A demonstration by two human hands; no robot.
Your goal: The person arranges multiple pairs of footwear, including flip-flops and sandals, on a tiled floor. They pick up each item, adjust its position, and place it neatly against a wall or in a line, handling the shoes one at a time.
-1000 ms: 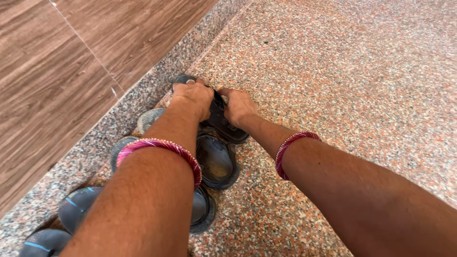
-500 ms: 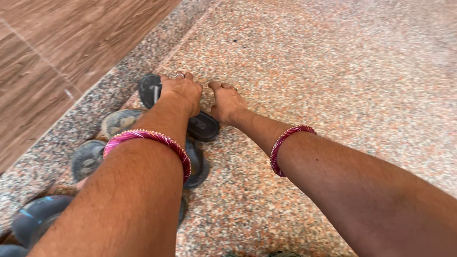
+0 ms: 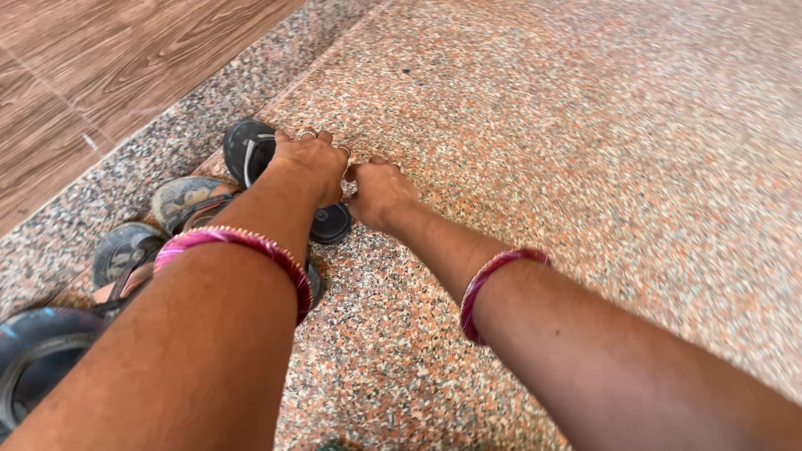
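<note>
At the far left edge of the frame lies a dark sandal with a blue line, cut off by the border. Up and to the right of it a row of worn sandals runs along the grey granite strip: a grey sandal, then a second grey one, both partly hidden by the left forearm, which wears a pink bangle. Wooden flooring fills the upper left of the frame beyond the strip. At the centre left a black sandal lies on the speckled floor, its toe end toward the upper left and its round heel toward the centre. The left hand lies over the middle of this sandal, knuckles up, fingers curled down onto it in a closed grip; a ring shows on one finger. Just right of it, touching or nearly touching, the right hand is curled at the sandal's heel edge; whether its grip is clamped on the sandal cannot be told, since its fingers are tucked under and blurred. The right forearm carries a dark red bangle at the centre right of the frame.
</note>
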